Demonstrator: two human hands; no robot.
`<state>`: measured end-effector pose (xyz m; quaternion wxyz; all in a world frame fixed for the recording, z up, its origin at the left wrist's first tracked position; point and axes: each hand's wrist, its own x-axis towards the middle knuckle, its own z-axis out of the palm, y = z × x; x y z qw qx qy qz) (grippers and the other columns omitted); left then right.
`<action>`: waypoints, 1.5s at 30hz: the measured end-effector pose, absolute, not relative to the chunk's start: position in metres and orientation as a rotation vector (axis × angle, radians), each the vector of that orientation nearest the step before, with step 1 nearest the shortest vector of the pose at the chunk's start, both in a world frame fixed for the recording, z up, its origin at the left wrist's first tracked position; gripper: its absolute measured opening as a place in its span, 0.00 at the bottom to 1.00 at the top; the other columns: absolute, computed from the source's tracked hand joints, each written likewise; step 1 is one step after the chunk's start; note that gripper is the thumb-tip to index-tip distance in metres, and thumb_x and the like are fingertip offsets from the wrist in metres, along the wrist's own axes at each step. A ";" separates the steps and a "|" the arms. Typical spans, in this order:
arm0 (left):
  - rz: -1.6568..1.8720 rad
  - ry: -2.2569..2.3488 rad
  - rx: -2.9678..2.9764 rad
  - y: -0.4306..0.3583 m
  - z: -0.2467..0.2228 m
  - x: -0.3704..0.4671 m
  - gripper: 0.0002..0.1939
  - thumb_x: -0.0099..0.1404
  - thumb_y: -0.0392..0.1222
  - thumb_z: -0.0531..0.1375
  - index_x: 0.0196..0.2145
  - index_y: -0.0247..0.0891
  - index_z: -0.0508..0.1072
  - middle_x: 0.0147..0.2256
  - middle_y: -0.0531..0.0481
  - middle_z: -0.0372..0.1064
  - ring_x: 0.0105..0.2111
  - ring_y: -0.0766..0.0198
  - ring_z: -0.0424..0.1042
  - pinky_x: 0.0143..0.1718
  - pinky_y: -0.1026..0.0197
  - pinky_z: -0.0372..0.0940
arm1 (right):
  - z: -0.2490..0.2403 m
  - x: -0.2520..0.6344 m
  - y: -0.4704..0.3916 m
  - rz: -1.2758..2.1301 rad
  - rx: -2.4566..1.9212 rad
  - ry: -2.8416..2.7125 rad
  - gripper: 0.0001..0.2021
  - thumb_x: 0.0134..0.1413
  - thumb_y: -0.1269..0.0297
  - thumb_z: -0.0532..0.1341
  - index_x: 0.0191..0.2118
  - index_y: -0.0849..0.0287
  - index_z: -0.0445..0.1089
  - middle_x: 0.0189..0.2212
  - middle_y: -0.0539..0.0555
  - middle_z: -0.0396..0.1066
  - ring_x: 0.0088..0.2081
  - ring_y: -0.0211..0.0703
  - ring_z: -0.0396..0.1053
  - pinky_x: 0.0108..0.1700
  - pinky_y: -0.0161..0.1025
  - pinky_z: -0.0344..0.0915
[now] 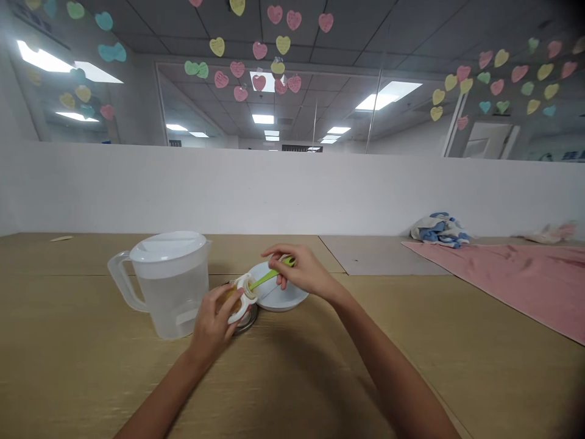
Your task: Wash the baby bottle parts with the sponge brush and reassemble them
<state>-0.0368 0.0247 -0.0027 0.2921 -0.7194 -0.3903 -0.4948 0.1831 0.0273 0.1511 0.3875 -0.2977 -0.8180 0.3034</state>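
Observation:
My left hand [211, 322] is wrapped round a small bottle [248, 289] with a white collar and an amber-looking body, partly hidden by the fingers. The bottle leans to the right, its mouth facing my right hand [305, 268]. Between the fingertips of that hand is a slim bright green stick-like utensil [266, 278]. Its lower end reaches into the bottle's mouth, so I cannot tell the shape of its tip. Behind and below the hands lies a white plate [286, 300]. A round metal-rimmed object [249, 319] rests under the bottle, mostly covered.
A lidded translucent pitcher [171, 292] stands close to the left of my left hand, handle outward. At the right are a pink cloth [516, 274] and a crumpled blue and white cloth [439, 230]. A low white wall [292, 192] runs behind the brown tabletop [292, 378].

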 end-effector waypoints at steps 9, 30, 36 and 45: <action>-1.120 -1.096 -1.899 0.025 0.012 -0.046 0.19 0.63 0.36 0.52 0.51 0.45 0.67 0.51 0.40 0.61 0.48 0.48 0.65 0.42 0.47 0.65 | 0.180 0.236 0.039 0.716 -0.809 -1.666 0.11 0.46 0.65 0.61 0.38 0.62 0.70 0.28 0.50 0.67 0.17 0.32 0.67 0.19 0.32 0.68; -1.223 -1.194 -2.131 0.025 0.007 -0.039 0.23 0.63 0.36 0.53 0.56 0.42 0.59 0.52 0.41 0.58 0.51 0.53 0.62 0.50 0.50 0.61 | 0.162 0.242 0.065 0.251 -1.328 -1.759 0.10 0.52 0.72 0.52 0.37 0.59 0.69 0.29 0.49 0.70 0.20 0.31 0.69 0.28 0.30 0.64; -1.737 -1.310 -1.939 0.012 0.009 -0.022 0.22 0.62 0.49 0.56 0.51 0.38 0.61 0.46 0.42 0.65 0.45 0.55 0.68 0.45 0.54 0.65 | 0.157 0.253 0.082 -0.138 -1.702 -1.785 0.16 0.56 0.75 0.46 0.43 0.61 0.68 0.33 0.55 0.73 0.35 0.40 0.70 0.38 0.33 0.61; -1.779 -1.078 -2.296 0.000 -0.006 0.005 0.21 0.58 0.43 0.57 0.48 0.37 0.58 0.44 0.41 0.68 0.43 0.56 0.71 0.42 0.57 0.69 | 0.117 0.268 0.116 0.143 -2.084 -2.093 0.21 0.42 0.83 0.56 0.46 0.65 0.68 0.35 0.60 0.74 0.35 0.44 0.72 0.33 0.33 0.62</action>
